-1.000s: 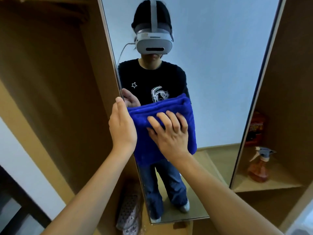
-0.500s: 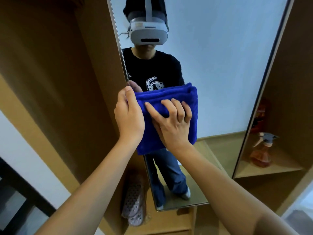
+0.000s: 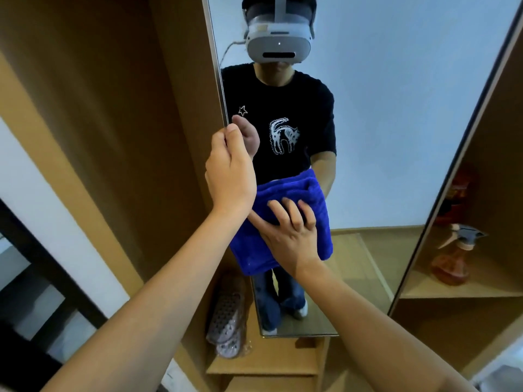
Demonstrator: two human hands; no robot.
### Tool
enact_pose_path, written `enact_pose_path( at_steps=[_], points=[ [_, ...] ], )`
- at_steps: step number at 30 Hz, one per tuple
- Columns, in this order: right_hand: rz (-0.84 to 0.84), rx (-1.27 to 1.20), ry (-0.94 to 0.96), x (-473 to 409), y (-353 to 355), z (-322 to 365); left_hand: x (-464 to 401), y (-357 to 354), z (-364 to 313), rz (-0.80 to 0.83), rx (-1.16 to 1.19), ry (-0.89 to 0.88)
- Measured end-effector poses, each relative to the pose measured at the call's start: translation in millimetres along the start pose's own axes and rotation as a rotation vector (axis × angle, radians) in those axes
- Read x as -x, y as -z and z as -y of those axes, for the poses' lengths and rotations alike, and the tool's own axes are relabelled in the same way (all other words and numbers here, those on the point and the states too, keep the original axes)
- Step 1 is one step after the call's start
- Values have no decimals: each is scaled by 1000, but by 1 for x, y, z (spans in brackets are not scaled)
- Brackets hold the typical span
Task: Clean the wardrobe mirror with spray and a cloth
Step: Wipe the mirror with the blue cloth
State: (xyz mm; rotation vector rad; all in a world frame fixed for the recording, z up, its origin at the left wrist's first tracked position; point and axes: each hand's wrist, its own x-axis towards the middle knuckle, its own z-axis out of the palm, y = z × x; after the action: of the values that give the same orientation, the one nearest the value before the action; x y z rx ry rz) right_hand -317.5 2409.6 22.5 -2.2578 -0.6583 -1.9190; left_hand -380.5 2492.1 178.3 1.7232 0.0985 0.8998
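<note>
Our right hand presses one folded blue cloth with spread fingers against the mirror at lower centre frame; our left hand grips the mirror's left edge, directly above the cloth. The mirror's long axis runs vertically. One spray bottle stands lower right.

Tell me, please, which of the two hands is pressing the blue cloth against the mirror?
The right hand, fingers spread on the blue cloth; the left hand grips the mirror edge higher up.
</note>
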Motion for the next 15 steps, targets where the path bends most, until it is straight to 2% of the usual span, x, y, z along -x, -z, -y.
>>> enact_pose_path(
  at_steps=[10,13,15],
  points=[
    [233,55,227,45,10,-13,-1,-5,4,-60,-17,-6],
    [244,58,263,53,5,-18,-2,-4,10,-55,-22,-31],
    [190,44,253,53,2,-20,-2,-3,16,-44,-17,-55]
  ],
)
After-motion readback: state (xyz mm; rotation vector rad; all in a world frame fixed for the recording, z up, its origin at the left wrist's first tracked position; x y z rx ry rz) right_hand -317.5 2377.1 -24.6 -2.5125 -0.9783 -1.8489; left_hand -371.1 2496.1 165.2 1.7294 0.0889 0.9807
